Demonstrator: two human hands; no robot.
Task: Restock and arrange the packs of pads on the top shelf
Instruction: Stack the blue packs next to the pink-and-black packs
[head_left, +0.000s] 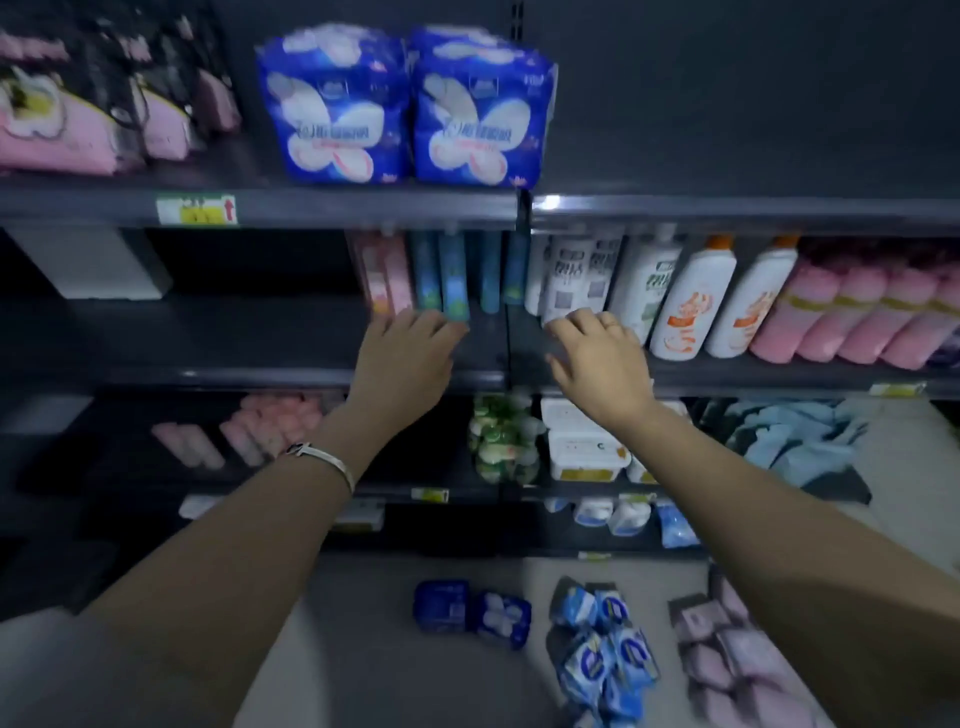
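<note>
Blue plastic stands out first in the head view. Two blue packs of pads (337, 119) stand upright side by side, touching, at twelve o'clock in the frame, at the front of the top shelf (337, 208). At ten o'clock on the same shelf, pink packs (67, 135) with black tops lean in a row, well apart from the blue pair. A green and yellow price tag (197, 209) sits on the shelf's front edge beneath them.

Our left hand (410, 358) reaches forward near the middle of the frame, below the top shelf and level with the second shelf (234, 376). Its fingers (431, 327) lie straight and close together and hold nothing. Their tips are just beside the foot of some slim teal boxes (452, 275), and we cannot tell whether they touch. A silver bracelet (322, 460) circles that wrist.

Our right hand (597, 358) is at the left hand's three o'clock, apart from it. Its fingers (587, 325) are lightly spread and relaxed, holding nothing, and one wears a ring (612, 325). The hand is in front of white bottles (644, 280), and pink rolls (857, 317) lie farther toward three o'clock.

At six o'clock, on the floor (363, 597), lie more dark blue packs (470, 613). A heap of light blue packs (602, 660) lies at their three o'clock, and mauve packs (727, 654) lie at five o'clock.
</note>
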